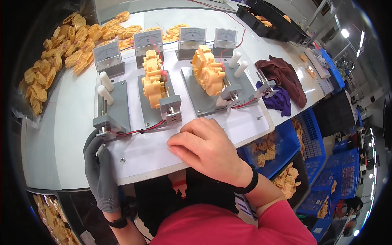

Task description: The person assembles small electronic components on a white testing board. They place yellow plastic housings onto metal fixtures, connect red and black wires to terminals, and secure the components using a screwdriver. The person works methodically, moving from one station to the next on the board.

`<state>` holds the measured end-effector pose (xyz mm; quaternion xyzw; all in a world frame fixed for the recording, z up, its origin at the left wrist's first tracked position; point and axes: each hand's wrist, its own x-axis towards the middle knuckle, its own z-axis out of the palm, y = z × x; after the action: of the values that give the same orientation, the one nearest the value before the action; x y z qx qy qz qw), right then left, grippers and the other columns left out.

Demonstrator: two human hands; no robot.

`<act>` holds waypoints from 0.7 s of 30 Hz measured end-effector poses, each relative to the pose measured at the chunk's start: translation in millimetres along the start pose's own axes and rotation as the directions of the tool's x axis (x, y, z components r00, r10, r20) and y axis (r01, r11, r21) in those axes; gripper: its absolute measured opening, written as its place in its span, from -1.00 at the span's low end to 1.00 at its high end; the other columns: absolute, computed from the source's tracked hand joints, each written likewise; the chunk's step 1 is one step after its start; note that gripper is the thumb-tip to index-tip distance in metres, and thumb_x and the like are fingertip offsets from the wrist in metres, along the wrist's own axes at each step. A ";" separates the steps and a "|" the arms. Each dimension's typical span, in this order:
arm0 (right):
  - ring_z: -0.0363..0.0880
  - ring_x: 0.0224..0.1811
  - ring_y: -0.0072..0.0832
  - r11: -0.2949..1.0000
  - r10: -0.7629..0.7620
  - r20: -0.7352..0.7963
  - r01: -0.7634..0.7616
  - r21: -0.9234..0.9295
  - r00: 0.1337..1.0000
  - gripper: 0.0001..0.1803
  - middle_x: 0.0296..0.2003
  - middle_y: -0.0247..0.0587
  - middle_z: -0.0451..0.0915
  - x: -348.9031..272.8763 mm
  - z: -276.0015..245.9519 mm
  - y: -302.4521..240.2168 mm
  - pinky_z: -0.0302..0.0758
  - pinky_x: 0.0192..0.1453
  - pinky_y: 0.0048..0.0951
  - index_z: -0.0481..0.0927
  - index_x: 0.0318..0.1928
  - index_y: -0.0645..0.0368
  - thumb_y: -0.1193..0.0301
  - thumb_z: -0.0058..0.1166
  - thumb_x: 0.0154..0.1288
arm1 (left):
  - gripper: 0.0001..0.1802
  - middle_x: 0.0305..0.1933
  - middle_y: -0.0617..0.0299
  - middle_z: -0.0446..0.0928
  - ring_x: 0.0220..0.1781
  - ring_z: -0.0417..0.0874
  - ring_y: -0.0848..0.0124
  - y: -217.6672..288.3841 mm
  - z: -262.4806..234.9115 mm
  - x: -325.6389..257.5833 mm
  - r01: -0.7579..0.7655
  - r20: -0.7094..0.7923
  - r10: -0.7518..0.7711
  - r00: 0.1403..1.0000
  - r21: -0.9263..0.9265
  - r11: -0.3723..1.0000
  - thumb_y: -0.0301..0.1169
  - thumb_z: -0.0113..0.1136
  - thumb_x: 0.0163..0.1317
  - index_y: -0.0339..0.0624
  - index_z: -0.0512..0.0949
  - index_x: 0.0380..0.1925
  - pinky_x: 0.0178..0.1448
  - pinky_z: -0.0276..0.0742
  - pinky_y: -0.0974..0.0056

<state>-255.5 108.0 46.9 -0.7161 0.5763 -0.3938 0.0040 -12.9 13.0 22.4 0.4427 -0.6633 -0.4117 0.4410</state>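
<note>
My left hand (pixel 98 167), in a grey glove, reaches up to the front end of the left test fixture (pixel 121 102). Its fingers are stretched out beside the grey end block, thumb apart, nothing seen between them; the fingertips are partly hidden. My bare right hand (pixel 210 149) rests over the white board's front, fingers curled together with nothing visible in them. Ahead of it, a yellow plastic housing (pixel 152 83) stands on the middle fixture (pixel 169 108). Another yellow housing (pixel 207 71) is mounted on the right fixture (pixel 196 102). Two white pegs (pixel 105 87) rise from the left fixture, which bears no housing.
Several analogue panel meters (pixel 108 55) stand behind the fixtures, joined by thin wires. Yellow housings (pixel 53 61) are heaped at the far left. A brown cloth (pixel 286 77) and a purple cloth (pixel 279 100) lie at right. Blue crates (pixel 312 139) stand below the table edge; black trays (pixel 273 18) sit far right.
</note>
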 end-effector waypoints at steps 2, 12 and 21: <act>0.50 -0.27 -0.34 1.000 0.008 -0.018 -0.008 -0.005 1.000 -0.82 -0.34 -0.34 0.51 0.5 -0.4 -1.2 0.39 -0.17 -0.34 0.69 -0.23 0.05 0.44 0.37 0.13 | -0.59 0.39 -0.02 0.36 0.43 0.35 0.22 -1.8 -1.0 0.7 -0.020 0.015 0.020 1.000 0.007 1.000 -0.57 -0.11 0.36 -0.33 0.47 0.18 0.53 0.12 0.14; 0.50 -0.25 -0.35 1.000 -0.010 0.020 0.010 -0.027 1.000 -0.86 -0.31 -0.36 0.49 0.3 -2.5 0.8 0.37 -0.13 -0.32 0.64 -0.22 0.05 0.45 0.30 0.20 | -0.59 0.40 -0.01 0.35 0.43 0.36 0.23 -1.9 2.3 0.8 -0.004 0.014 0.004 1.000 -0.018 1.000 -0.60 -0.10 0.33 -0.33 0.47 0.17 0.51 0.18 0.16; 0.51 -0.26 -0.34 1.000 -0.003 0.007 0.003 -0.028 1.000 -0.85 -0.32 -0.34 0.51 0.6 -2.0 -0.8 0.38 -0.13 -0.33 0.67 -0.24 0.06 0.46 0.33 0.16 | -0.56 0.39 0.02 0.36 0.44 0.36 0.25 -5.1 0.5 1.4 -0.032 0.020 0.033 0.999 -0.027 0.999 -0.65 -0.12 0.30 -0.30 0.48 0.18 0.51 0.19 0.17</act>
<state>-256.0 108.7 49.0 -0.7184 0.5806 -0.3831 -0.0046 -12.5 10.4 17.8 0.4218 -0.6692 -0.4179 0.4468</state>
